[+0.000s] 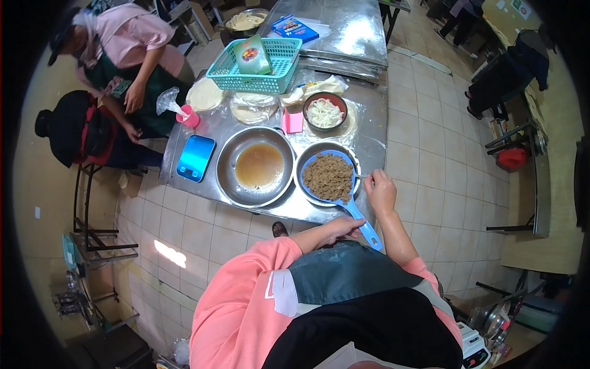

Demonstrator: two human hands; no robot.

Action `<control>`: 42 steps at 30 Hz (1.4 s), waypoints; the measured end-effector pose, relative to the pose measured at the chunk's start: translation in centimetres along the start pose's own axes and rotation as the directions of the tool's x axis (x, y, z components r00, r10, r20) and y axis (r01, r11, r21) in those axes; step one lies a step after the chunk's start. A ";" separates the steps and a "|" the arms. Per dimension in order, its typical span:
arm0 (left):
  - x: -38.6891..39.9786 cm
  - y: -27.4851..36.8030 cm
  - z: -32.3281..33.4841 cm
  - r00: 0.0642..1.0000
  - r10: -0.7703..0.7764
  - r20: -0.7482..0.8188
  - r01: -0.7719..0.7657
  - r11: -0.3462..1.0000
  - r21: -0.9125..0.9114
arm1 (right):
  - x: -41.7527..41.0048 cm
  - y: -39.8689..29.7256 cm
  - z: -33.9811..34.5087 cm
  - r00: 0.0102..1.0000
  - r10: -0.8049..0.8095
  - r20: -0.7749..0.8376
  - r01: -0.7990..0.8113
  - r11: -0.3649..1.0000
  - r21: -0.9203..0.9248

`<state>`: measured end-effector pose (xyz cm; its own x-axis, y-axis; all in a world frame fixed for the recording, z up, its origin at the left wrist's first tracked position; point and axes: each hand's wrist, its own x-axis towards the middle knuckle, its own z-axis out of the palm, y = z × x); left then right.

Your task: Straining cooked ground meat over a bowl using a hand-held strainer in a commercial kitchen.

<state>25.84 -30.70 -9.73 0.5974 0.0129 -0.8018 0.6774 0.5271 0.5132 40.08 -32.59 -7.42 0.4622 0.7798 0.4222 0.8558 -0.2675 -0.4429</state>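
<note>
My left hand grips the handle of a blue plastic strainer or scoop. Crumbly brown cooked mince fills its round head, which sits over a round metal bowl at the table's near right corner. Beside that bowl, my right hand has its fingers closed on a thin metal utensil handle; the utensil's other end is hidden. Left of these stands a wide steel bowl with brown liquid in its bottom. Behind the mince is a dark bowl of sliced pale onion or cabbage.
The steel table also carries a blue digital scale, a pink cup, round flat dough sheets, a pink notepad and a turquoise basket. A person in a pink shirt stands at the left.
</note>
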 end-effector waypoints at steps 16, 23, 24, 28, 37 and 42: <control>0.4 -1.1 -0.6 0.999 0.048 -0.026 -0.052 0.986 -0.161 | 0.4 -1.7 2.9 0.946 0.320 0.053 -0.282 0.729 0.624; 0.4 -1.1 -0.4 1.000 0.010 -0.026 -0.014 0.988 -0.153 | 0.1 -1.7 2.0 0.991 0.119 0.057 -0.132 0.900 0.415; 0.4 -1.0 -0.3 1.000 0.019 -0.009 -0.020 0.988 -0.155 | 0.3 -1.9 1.2 0.990 0.130 0.061 -0.144 0.902 0.406; 0.9 -0.9 -0.1 0.999 0.029 0.027 -0.024 0.988 -0.150 | 1.7 -2.2 -0.8 0.997 0.061 -0.040 -0.042 0.925 0.377; 0.6 -1.0 -0.2 0.999 0.041 -0.010 -0.042 0.991 -0.128 | 2.7 -0.3 0.8 0.987 0.159 -0.014 -0.124 0.820 0.559; 0.9 -1.0 -0.7 0.993 0.120 0.004 -0.120 0.993 -0.007 | 2.7 0.8 2.1 1.000 0.018 -0.024 -0.005 0.883 0.469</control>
<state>25.37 -30.60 -11.18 0.6763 0.0727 -0.7331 0.5976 0.5278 0.6036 41.57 -29.49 -8.29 0.4830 0.7613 0.4326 0.6446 0.0254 -0.7641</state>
